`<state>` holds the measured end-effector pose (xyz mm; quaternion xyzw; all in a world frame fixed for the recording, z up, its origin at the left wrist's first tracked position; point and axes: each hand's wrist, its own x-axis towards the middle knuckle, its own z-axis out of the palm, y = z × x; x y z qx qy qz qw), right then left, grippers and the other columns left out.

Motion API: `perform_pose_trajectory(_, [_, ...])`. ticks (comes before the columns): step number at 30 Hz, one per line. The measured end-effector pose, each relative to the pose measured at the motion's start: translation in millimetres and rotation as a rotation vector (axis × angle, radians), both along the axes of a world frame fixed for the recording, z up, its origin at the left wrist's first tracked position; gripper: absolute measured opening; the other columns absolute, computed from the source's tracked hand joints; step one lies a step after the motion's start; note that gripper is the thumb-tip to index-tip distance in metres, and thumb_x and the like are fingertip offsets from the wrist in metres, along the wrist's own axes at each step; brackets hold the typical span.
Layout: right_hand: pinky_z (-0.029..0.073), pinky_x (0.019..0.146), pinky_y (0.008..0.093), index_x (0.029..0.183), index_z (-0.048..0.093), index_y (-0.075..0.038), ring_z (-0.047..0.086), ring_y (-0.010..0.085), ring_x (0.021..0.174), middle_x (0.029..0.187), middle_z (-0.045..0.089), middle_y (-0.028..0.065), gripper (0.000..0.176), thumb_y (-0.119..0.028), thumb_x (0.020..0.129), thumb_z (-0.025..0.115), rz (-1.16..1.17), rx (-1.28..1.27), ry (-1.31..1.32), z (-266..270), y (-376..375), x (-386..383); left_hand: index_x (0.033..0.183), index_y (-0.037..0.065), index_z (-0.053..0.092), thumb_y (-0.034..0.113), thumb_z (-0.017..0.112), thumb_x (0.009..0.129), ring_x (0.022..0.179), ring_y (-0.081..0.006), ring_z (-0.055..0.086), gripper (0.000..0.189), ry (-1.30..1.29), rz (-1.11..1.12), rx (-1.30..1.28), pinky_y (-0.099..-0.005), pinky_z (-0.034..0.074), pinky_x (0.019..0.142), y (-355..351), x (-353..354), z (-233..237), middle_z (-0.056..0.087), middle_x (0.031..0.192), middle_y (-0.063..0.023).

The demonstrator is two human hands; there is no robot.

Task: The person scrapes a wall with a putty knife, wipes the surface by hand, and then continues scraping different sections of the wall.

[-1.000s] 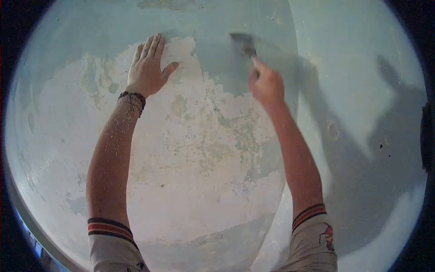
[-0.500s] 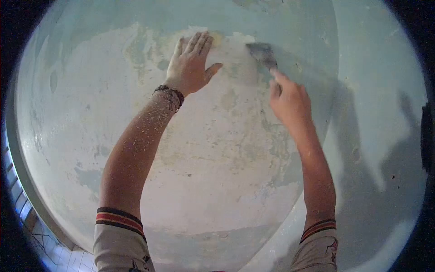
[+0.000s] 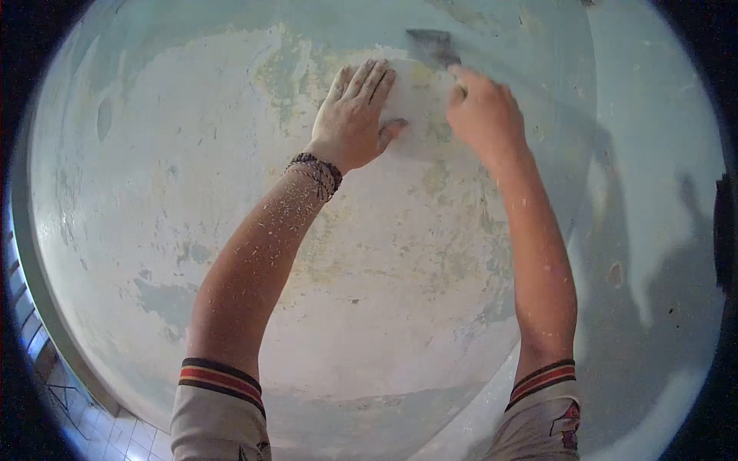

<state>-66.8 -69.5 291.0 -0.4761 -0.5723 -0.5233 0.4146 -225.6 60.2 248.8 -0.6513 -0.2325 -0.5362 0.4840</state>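
My left hand lies flat on the wall, thumb stretched out to the side, with dusty fingers. Its forearm is sprinkled with pale flakes, and a braided bracelet circles the wrist. In my right hand I grip a putty knife by its handle, mostly covered by my fingers. The blade is slightly blurred and sits at the upper part of the wall, up and right of my left fingertips. Green paint around it borders a large pale scraped patch with yellowish stains.
A wall corner runs down the right side, with green paint and arm shadows beyond it. At the lower left are the wall's edge and a tiled floor. A dark object shows at the far right.
The putty knife in my right hand has moved up, nearer the green paint. My left hand appears further right and slightly lower, still flat; the whole view has shifted a little.
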Motion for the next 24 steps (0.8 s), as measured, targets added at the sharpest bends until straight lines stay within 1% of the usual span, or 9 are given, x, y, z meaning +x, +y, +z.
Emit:
perform_pose_trajectory(3, [0.052, 0.077, 0.0489, 0.119, 0.063, -0.012, 0.063, 0.0405, 0.091, 0.093, 0.067, 0.0240, 0.035, -0.021, 0.085, 0.055, -0.001, -0.025, 0.012, -14.8, -6.1, 1.2, 0.145, 0.004, 0.031, 0.050, 0.047, 0.094, 0.141, -0.0285, 0.027, 0.070, -0.010, -0.018, -0.007, -0.0449, 0.019, 0.117, 3.2, -10.2, -2.3, 0.032, 0.150, -0.0140])
perform_pose_trajectory(6, [0.051, 0.083, 0.0482, 0.117, 0.064, -0.011, 0.062, 0.0402, 0.096, 0.097, 0.067, 0.0221, 0.034, -0.021, 0.085, 0.055, -0.007, -0.120, 0.122, -66.1, -12.4, 10.1, 0.145, 0.005, 0.032, 0.049, 0.047, 0.094, 0.141, -0.0280, 0.026, 0.069, 0.009, -0.034, 0.021, -0.0447, 0.019, 0.117, 9.0, -23.8, -0.1, 0.032, 0.150, -0.0138])
perform_pose_trajectory(9, [0.050, 0.088, 0.0471, 0.119, 0.063, -0.011, 0.062, 0.0386, 0.098, 0.102, 0.067, 0.0198, 0.035, -0.021, 0.086, 0.055, -0.020, -0.060, 0.079, -28.6, -4.7, 0.9, 0.145, 0.005, 0.032, 0.050, 0.047, 0.094, 0.141, -0.0277, 0.026, 0.069, 0.024, -0.023, 0.019, -0.0443, 0.018, 0.117, 9.3, -25.1, 0.5, 0.032, 0.150, -0.0137])
perform_pose_trajectory(12, [0.050, 0.088, 0.0462, 0.120, 0.063, -0.011, 0.063, 0.0375, 0.097, 0.101, 0.068, 0.0195, 0.035, -0.021, 0.086, 0.056, -0.071, 0.032, 0.044, 1.9, -5.1, -11.4, 0.145, 0.005, 0.031, 0.050, 0.047, 0.094, 0.141, -0.0277, 0.026, 0.070, -0.008, -0.026, 0.003, -0.0441, 0.018, 0.118, 7.5, -24.6, 0.1, 0.032, 0.150, -0.0136])
perform_pose_trajectory(13, [0.050, 0.088, 0.0462, 0.120, 0.063, -0.011, 0.063, 0.0375, 0.097, 0.101, 0.068, 0.0195, 0.035, -0.021, 0.086, 0.056, -0.070, 0.026, 0.049, -13.4, -9.4, -12.7, 0.145, 0.005, 0.031, 0.051, 0.047, 0.094, 0.141, -0.0279, 0.025, 0.070, -0.009, -0.035, -0.007, -0.0440, 0.018, 0.118, 8.1, -26.9, -2.3, 0.031, 0.151, -0.0134])
perform_pose_trajectory(15, [0.050, 0.087, 0.0463, 0.119, 0.063, -0.011, 0.063, 0.0384, 0.095, 0.100, 0.067, 0.0214, 0.035, -0.021, 0.087, 0.055, -0.140, -0.151, 0.140, -51.9, -22.7, -16.1, 0.145, 0.005, 0.031, 0.052, 0.047, 0.094, 0.142, -0.0282, 0.025, 0.071, 0.007, -0.006, -0.010, -0.0438, 0.017, 0.118, 10.3, -35.0, -5.6, 0.031, 0.151, -0.0135])
perform_pose_trajectory(19, [0.050, 0.086, 0.0474, 0.120, 0.062, -0.011, 0.063, 0.0393, 0.095, 0.098, 0.067, 0.0215, 0.035, -0.021, 0.087, 0.054, -0.015, -0.198, 0.118, -35.4, -6.1, -28.2, 0.146, 0.003, 0.028, 0.055, 0.046, 0.093, 0.142, -0.0290, 0.023, 0.076, 0.009, 0.011, -0.010, -0.0435, 0.017, 0.118, 13.5, -43.6, -1.8, 0.028, 0.152, -0.0147])
perform_pose_trajectory(21, [0.051, 0.084, 0.0489, 0.119, 0.063, -0.012, 0.064, 0.0404, 0.093, 0.095, 0.067, 0.0223, 0.034, -0.021, 0.087, 0.055, -0.065, -0.054, -0.011, 3.9, 2.0, -47.3, 0.146, 0.002, 0.027, 0.056, 0.046, 0.092, 0.142, -0.0293, 0.022, 0.078, -0.028, 0.005, -0.009, -0.0437, 0.016, 0.118, 14.5, -41.2, -1.0, 0.028, 0.152, -0.0154])
perform_pose_trajectory(24, [0.051, 0.082, 0.0497, 0.113, 0.065, -0.011, 0.064, 0.0411, 0.091, 0.090, 0.067, 0.0228, 0.030, -0.020, 0.086, 0.055, -0.055, 0.003, -0.025, -24.3, -1.9, -49.0, 0.146, -0.001, 0.026, 0.058, 0.046, 0.091, 0.143, -0.0300, 0.021, 0.082, -0.066, 0.010, -0.015, -0.0442, 0.015, 0.118, 17.4, -50.9, -6.5, 0.027, 0.152, -0.0162])
